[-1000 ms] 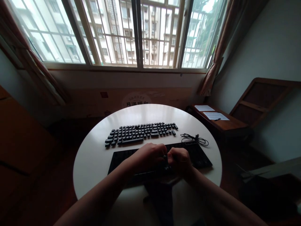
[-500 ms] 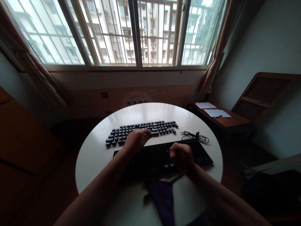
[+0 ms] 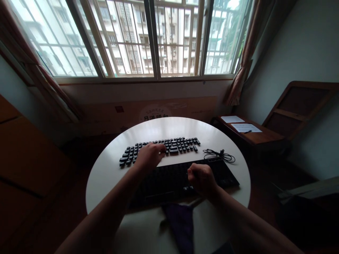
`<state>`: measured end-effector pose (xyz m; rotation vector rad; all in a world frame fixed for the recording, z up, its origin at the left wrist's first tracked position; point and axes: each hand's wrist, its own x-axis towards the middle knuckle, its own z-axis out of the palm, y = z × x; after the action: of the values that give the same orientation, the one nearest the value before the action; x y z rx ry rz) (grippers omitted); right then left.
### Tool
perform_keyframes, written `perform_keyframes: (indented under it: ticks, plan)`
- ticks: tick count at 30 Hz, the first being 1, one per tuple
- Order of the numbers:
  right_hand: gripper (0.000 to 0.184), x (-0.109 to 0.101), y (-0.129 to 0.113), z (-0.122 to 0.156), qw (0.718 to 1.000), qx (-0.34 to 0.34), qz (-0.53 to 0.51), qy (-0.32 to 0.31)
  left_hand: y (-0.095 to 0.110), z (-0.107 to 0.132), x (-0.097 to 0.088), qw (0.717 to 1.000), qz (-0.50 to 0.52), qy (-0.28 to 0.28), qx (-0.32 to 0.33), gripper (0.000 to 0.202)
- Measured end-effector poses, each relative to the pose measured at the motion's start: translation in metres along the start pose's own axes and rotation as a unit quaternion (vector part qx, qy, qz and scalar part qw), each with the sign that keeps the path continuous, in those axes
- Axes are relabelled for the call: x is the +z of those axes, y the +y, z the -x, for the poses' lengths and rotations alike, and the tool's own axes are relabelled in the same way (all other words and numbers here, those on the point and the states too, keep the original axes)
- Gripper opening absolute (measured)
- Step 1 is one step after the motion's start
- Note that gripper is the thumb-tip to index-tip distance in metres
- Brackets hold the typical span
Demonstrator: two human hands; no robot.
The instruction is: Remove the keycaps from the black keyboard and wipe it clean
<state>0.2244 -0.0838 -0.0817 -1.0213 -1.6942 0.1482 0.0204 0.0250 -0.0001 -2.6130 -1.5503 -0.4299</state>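
Several rows of loose black keycaps (image 3: 173, 150) lie on the white round table (image 3: 106, 190). My left hand (image 3: 149, 155) is over their near edge, its thumb and fingers pinched at a small dark keycap (image 3: 164, 151). Closer to me is a black keyboard base (image 3: 164, 180), mostly dark, with a few keycaps (image 3: 188, 189) near its lower middle. My right hand (image 3: 202, 178) forms a closed fist above the right part of that base. Whatever the fist holds, if anything, is hidden.
A coiled black cable (image 3: 219, 154) lies behind the base's right end. Dark purple cloth (image 3: 180, 222) hangs near the table's front. To the right, a low wooden table (image 3: 254, 137) bears paper sheets (image 3: 246, 127) and a pen. A barred window (image 3: 156, 38) is ahead.
My left hand has shifted slightly left along the keycaps. My right hand has moved a little left and down, still closed. The view has tilted slightly.
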Motion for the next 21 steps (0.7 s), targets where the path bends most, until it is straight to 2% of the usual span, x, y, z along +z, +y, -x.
perform_keyframes:
  ticks: [3,5,9,14,21]
  plan:
    - [0.032,-0.001,0.000,0.000,1.000,-0.004,-0.001,-0.005,-0.013,-0.016,-0.021,0.999,0.035,-0.021,0.034,0.022]
    - [0.032,-0.001,-0.001,0.000,1.000,-0.013,0.001,-0.004,-0.019,-0.026,-0.024,0.996,0.055,-0.032,0.067,0.020]
    - [0.031,-0.001,-0.001,0.000,1.000,-0.022,0.002,-0.005,-0.020,-0.034,-0.001,0.989,0.063,-0.080,0.111,0.018]
    - [0.030,0.000,-0.001,0.000,1.000,-0.022,0.011,-0.008,-0.020,-0.029,0.032,0.988,0.031,-0.084,0.128,0.017]
    - [0.030,0.001,-0.002,-0.001,0.999,-0.043,0.013,-0.019,-0.027,-0.025,0.047,0.987,-0.011,-0.084,0.136,0.018]
